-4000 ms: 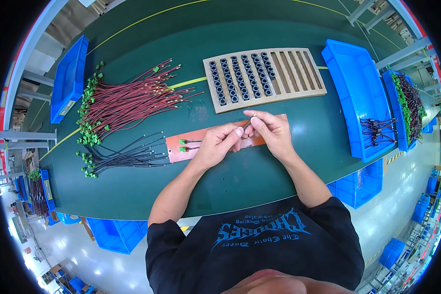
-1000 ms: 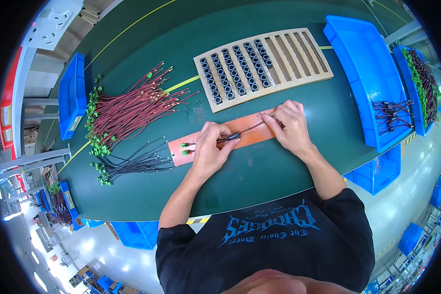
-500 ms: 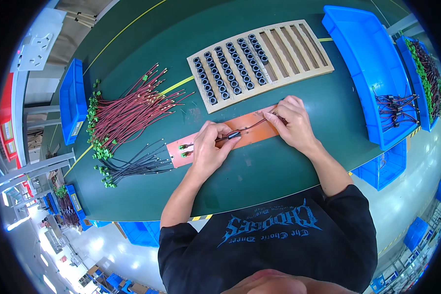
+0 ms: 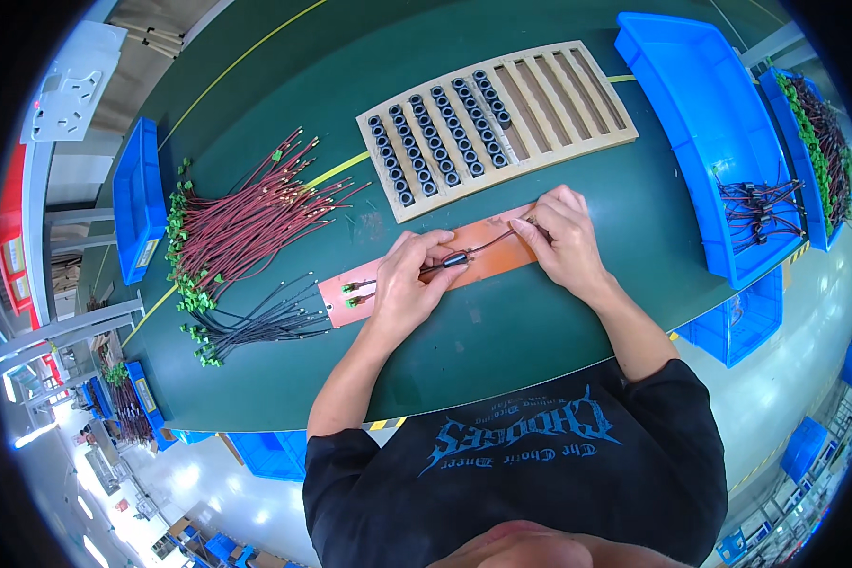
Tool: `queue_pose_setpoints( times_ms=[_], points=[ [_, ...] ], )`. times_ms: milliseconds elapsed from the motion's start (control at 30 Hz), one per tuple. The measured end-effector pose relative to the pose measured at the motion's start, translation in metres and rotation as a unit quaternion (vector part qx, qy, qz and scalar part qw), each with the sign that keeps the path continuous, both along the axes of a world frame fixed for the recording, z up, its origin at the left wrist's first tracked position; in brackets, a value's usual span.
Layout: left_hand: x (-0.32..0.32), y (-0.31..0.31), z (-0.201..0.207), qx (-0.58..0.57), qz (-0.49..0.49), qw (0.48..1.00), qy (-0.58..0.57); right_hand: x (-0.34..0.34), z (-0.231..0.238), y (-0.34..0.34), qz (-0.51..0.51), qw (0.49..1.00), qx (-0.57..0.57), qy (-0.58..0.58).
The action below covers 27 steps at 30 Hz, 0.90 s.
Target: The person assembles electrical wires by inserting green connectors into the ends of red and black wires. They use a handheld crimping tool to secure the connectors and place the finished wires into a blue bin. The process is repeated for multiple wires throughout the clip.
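Observation:
On an orange board (image 4: 494,230) lies a pair of dark wires (image 4: 492,244) with green connectors (image 4: 352,295) at its left end. A black ferrite ring (image 4: 455,258) sits around the wires near the board's middle. My left hand (image 4: 412,281) is closed on the wires, its thumb against the ring. At the board's right part, my right hand (image 4: 568,244) pinches the wires' other end between thumb and fingers. Their tips are hidden under the fingers.
Red wires (image 4: 246,227) and black wires (image 4: 260,320) with green connectors lie to the left. Beyond the board is a wooden slotted rack (image 4: 563,144) with rows of black rings (image 4: 452,178). Blue bins stand left (image 4: 139,204) and right (image 4: 677,90); the right one holds wired rings (image 4: 759,210).
My left fingers have lifted and straightened slightly above the ring, while the thumb stays beside it. My right hand keeps its pinch in nearly the same place.

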<state>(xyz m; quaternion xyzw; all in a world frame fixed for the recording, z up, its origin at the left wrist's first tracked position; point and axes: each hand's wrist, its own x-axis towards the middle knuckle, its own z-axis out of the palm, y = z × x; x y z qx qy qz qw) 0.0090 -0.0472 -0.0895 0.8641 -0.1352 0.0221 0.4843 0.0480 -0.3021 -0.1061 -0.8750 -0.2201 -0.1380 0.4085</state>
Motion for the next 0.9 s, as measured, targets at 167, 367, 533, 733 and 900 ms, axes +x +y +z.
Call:
queue_pose_setpoints(
  times_ms=[167,367,533,733,900],
  points=[
    [0.001,-0.004,-0.009,-0.017,0.004,1.0,-0.023,0.002,-0.002,-0.001,-0.018,0.999,0.006,0.029],
    [-0.001,-0.007,0.002,-0.033,0.022,0.999,-0.001,0.001,-0.003,-0.002,-0.012,1.0,-0.003,0.028],
    [-0.005,-0.009,0.0,0.092,0.018,0.987,-0.132,0.001,-0.001,-0.003,-0.007,1.0,-0.013,0.025],
    [-0.009,-0.01,-0.007,0.15,0.009,0.973,-0.177,0.001,-0.006,-0.003,0.0,1.0,-0.006,0.01],
    [-0.001,-0.005,-0.009,0.101,-0.03,0.981,-0.16,0.001,-0.001,-0.003,-0.004,1.0,-0.004,0.02]
  ],
)
